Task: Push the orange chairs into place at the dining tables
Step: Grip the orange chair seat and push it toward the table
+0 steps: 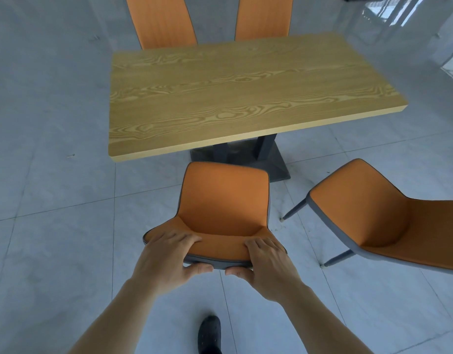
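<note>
Orange chair (224, 208), just short of the wood table's (240, 93) near edge, is being gripped at its backrest top by left hand (166, 259) and right hand (268, 267), fingers curled over, thumbs behind, arms outstretched.

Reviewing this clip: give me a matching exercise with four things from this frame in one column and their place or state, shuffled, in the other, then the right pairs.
Things:
1. held chair
2. second near chair
3. two far chairs
4. black shoe

Place or state:
A. on the floor tiles, bottom of the view
B. gripped at the backrest top by the left hand and right hand
C. standing at the table's far side
D. angled, off to the right, untouched

Pairs: 1-B, 2-D, 3-C, 4-A
</note>
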{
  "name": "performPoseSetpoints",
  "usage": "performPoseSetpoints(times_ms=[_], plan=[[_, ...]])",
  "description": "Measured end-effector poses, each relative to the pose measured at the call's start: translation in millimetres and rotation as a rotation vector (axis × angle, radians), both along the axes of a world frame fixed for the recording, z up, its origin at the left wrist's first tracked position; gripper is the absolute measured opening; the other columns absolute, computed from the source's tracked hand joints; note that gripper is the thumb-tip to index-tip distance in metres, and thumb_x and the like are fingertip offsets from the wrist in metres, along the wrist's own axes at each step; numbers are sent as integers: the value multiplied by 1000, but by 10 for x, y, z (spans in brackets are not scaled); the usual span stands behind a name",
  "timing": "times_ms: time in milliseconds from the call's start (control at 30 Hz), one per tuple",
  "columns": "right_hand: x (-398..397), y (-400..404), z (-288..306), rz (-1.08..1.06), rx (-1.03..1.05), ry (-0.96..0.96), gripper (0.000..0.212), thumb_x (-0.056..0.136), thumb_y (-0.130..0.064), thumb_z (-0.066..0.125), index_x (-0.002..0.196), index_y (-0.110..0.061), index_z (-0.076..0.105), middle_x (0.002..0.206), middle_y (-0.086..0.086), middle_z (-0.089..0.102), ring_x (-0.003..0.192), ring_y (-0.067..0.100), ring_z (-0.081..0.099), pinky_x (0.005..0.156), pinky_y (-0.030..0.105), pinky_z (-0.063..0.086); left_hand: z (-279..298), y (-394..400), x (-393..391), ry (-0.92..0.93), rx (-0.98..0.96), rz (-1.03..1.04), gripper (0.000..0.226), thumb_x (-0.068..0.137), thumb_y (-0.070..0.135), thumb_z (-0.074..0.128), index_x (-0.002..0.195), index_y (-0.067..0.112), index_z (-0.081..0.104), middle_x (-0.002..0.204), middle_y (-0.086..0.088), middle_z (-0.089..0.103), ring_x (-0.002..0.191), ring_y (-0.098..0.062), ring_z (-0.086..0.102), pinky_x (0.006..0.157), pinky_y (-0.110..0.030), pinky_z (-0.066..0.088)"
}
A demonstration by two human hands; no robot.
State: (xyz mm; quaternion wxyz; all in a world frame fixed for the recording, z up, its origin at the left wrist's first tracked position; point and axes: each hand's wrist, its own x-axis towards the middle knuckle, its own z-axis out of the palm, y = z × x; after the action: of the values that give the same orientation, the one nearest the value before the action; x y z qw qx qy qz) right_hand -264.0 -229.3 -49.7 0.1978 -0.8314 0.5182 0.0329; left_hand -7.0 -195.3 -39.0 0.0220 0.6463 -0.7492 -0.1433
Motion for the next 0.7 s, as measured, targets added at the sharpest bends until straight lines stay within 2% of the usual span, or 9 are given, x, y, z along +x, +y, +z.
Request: performPoseSetpoints(times_ms=[267,400,567,700], plan=[[-216,-263,-15,41,61,37,106,69,-104,9,122,-25,56,115,-11,63,112,16,57,102,34,45,-115,-163,-184,21,-71,-5,82,74,98,26,113,38,66,101,22,69,98,-8,63,81,-25,47],[-207,-256,-8,31,64,44,109,68,-104,6,124,-24,56,118,-9,64,113,17,58,104,36,45,-108,-169,-179,19,-92,-9,83,75,98,23,108,37,68,93,21,70,90,-7,65,74,-24,46],[-151,-210,21,-6,64,56,117,61,-105,-4,121,-23,55,118,-7,64,114,19,57,102,36,45,-122,-145,-183,40,-43,-3,84,75,99,24,104,34,66,91,19,70,89,-8,65,76,-25,46],[-86,77,83,29,42,53,108,64,-101,4,118,-23,56,116,-5,64,112,19,57,99,35,44,-120,177,-156,44,-47,30,81,74,100,25,101,34,65,89,19,68,88,-7,64,74,-23,44]])
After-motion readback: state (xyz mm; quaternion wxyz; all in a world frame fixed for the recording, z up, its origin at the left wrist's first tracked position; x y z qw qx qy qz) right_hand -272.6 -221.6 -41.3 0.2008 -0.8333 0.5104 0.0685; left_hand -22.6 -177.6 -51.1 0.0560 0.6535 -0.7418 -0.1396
